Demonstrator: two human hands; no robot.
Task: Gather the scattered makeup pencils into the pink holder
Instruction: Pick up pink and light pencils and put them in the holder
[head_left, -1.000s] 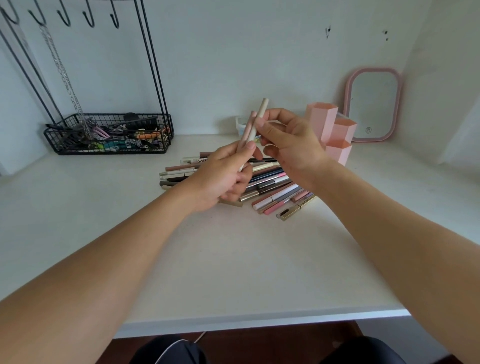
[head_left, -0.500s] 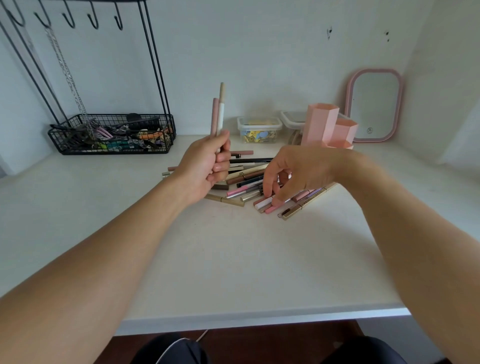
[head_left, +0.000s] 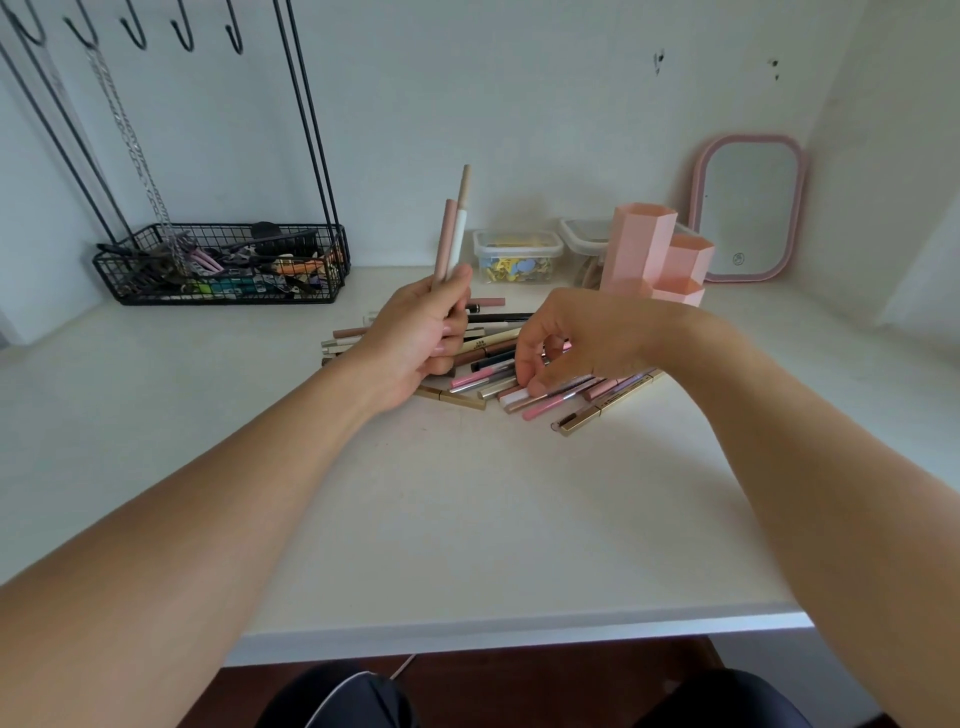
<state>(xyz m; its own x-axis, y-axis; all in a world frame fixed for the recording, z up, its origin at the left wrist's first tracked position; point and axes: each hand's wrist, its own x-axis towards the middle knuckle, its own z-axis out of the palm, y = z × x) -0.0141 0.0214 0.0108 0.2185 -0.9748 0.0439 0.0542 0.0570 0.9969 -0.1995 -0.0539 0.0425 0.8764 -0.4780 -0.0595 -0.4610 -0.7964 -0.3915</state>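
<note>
Here the right hand's fingers (head_left: 524, 371) touch the scattered pencils (head_left: 545, 397).

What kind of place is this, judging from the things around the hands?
Probably a dressing or vanity table at home: a pink mirror leans on the wall, makeup pencils lie piled on the white top, and a wire basket with hooks holds small accessories.

holder (head_left: 643, 244): pale pink
held pencils (head_left: 451, 234): one dusty pink, one white with a beige cap
pile (head_left: 524, 382): pink, gold, black, brown, silver and white pencils
counter (head_left: 415, 519): off-white
basket (head_left: 218, 265): black wire grid
mirror (head_left: 748, 208): pink frame
tub (head_left: 517, 257): clear, with yellow and pale blue bits inside
wall (head_left: 519, 104): white with a few dark marks
</note>
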